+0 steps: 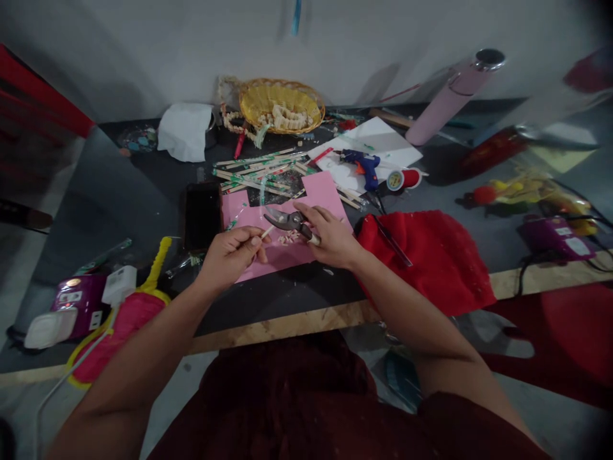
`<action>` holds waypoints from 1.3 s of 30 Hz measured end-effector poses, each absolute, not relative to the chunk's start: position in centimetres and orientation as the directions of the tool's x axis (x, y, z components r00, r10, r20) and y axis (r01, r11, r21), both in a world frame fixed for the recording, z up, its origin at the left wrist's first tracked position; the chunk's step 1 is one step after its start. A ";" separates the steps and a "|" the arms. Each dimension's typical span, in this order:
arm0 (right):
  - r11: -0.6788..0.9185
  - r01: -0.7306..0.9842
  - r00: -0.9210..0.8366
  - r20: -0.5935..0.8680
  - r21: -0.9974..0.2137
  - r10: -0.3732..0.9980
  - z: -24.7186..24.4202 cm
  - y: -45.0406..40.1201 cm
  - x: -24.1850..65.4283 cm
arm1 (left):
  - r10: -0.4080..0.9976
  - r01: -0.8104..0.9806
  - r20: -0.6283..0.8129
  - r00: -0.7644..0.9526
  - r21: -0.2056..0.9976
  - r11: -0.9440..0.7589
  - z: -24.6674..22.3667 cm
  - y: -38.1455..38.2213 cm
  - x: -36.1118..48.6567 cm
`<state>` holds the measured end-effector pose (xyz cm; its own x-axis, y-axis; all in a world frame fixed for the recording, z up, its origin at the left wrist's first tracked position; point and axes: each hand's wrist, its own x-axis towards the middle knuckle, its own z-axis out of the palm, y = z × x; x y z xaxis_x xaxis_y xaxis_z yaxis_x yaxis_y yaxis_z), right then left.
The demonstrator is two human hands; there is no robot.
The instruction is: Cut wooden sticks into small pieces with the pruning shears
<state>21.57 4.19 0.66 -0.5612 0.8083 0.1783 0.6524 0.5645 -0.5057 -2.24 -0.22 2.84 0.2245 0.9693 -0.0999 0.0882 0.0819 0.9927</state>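
Observation:
My left hand [241, 250] pinches a thin pale wooden stick [267, 232] near its end. In my right hand [330, 237] is a pair of pruning shears [290, 221], the fingers wrapped round the handles. The blades point left and lie around or just beside the stick's tip; I cannot tell whether they touch it. Below them, small cut stick pieces [288, 237] are heaped on a pink sheet [330, 191]. Beyond the sheet lies a loose pile of wrapped chopsticks [261, 169]. Part of the stick is hidden by my left fingers.
Behind the pile stands a wicker basket [282, 86] with pale pieces inside. A blue glue gun [361, 167], a red thread spool [410, 179] and a pink flask [450, 99] are to the right. A phone [203, 217] lies left, red cloth [426, 255] right.

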 end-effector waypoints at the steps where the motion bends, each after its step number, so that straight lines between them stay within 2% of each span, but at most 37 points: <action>1: 0.570 0.649 -0.563 0.186 -0.504 0.805 0.6 4.2 21.6 | 0.963 0.060 -0.127 0.238 0.991 0.116 2.9 -0.3 -2.2; 5: 0.606 0.636 -0.579 0.224 -0.478 0.784 0.5 4.4 21.9 | 0.919 -0.019 -0.234 0.315 0.967 0.253 3.4 -0.4 -2.2; 8: 0.606 0.653 -0.575 0.225 -0.454 0.787 0.6 4.4 22.0 | 0.916 -0.016 -0.254 0.311 0.962 0.272 3.6 -0.4 -2.2; 12: 0.547 0.719 -0.538 0.155 -0.428 0.829 1.0 4.0 21.8 | 0.952 0.002 -0.198 0.232 0.979 0.203 3.1 -0.1 -1.9; 15: 0.496 0.769 -0.501 0.103 -0.403 0.860 1.1 3.9 21.6 | 0.975 0.088 -0.135 0.177 0.989 0.121 2.9 0.0 -1.7; 19: 0.499 0.754 -0.497 0.126 -0.428 0.859 0.9 4.1 21.5 | 0.988 0.283 -0.034 0.149 0.959 -0.010 3.0 -0.1 -1.7; 22: 0.507 0.739 -0.498 0.147 -0.444 0.855 0.8 4.2 21.6 | 0.993 0.329 0.025 0.119 0.942 -0.063 2.9 -0.3 -1.7; 27: 0.527 0.720 -0.538 0.118 -0.452 0.835 1.1 4.4 21.9 | 0.993 0.260 -0.032 0.115 0.966 0.001 2.6 -0.4 -1.8; 34: 0.579 0.686 -0.563 0.184 -0.440 0.806 0.9 4.5 22.0 | 0.960 0.042 -0.171 0.224 0.985 0.166 3.0 -0.1 -2.0; 39: 0.527 0.741 -0.511 0.160 -0.415 0.844 1.0 3.9 21.6 | 0.966 -0.003 -0.183 0.185 0.982 0.187 3.0 0.0 -1.8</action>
